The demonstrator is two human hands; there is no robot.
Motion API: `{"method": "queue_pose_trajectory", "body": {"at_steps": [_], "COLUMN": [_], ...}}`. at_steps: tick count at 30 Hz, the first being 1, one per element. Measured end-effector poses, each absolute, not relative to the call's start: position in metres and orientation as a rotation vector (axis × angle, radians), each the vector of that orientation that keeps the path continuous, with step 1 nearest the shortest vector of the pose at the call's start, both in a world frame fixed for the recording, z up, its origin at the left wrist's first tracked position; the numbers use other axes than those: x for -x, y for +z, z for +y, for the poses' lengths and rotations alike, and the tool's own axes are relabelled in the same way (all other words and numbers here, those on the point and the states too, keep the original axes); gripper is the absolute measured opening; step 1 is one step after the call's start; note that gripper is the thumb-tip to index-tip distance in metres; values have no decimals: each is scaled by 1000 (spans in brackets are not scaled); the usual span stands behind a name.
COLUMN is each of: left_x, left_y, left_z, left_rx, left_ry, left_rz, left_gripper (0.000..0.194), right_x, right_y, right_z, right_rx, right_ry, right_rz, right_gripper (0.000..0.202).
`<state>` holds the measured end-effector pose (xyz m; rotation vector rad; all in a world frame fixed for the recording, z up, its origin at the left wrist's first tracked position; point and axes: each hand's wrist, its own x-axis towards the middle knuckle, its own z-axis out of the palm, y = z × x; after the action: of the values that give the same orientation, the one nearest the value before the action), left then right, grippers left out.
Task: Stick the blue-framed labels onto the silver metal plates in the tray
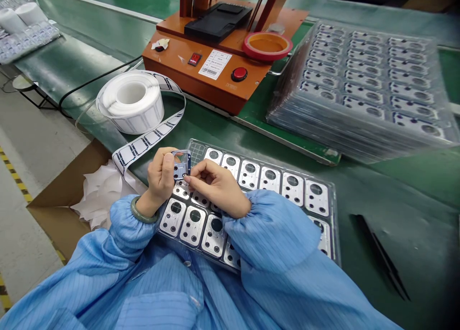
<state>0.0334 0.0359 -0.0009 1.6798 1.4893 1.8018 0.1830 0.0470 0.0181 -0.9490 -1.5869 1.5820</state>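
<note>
Over the far-left corner of the tray (197, 152), your left hand (160, 176) clamps a metal plate (181, 169) while your right hand (221, 186) seems to work at its edge, fingertips together on something I cannot tell, so the next move likely calls for light, steady fingers.

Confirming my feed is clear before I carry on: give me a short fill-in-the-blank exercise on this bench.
1. The left hand holds a metal plate, and its sleeve is coloured ____.
2. A green bangle is worn on the ____ wrist.
3. In the picture, the black tweezers lie to the ____ of the tray in front of the person.
4. The tape ring rests on a machine coloured ____.

Missing words: blue; left; right; orange.
</note>
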Motion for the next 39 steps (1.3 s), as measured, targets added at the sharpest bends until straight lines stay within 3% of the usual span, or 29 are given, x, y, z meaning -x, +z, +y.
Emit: {"method": "queue_pose_trajectory", "body": {"at_steps": [11, 23, 39], "left_x": [-34, -35, -34], "left_y": [3, 3, 5], "left_z": [34, 36, 36], "left_rx": [-1751, -1692, -1616], "left_ry": [1745, 1693, 1633], "left_rz": [1621, 1687, 1638], "left_gripper": [23, 27, 30], "right_x": [-182, -183, -182], "right_y": [19, 21, 16], "right_z": [45, 39, 45], "right_rx": [966, 927, 998], "right_ry": [1497, 856, 1255], "right_rz": [-1624, -1789, -1796], "right_gripper": [29, 9, 19]}}
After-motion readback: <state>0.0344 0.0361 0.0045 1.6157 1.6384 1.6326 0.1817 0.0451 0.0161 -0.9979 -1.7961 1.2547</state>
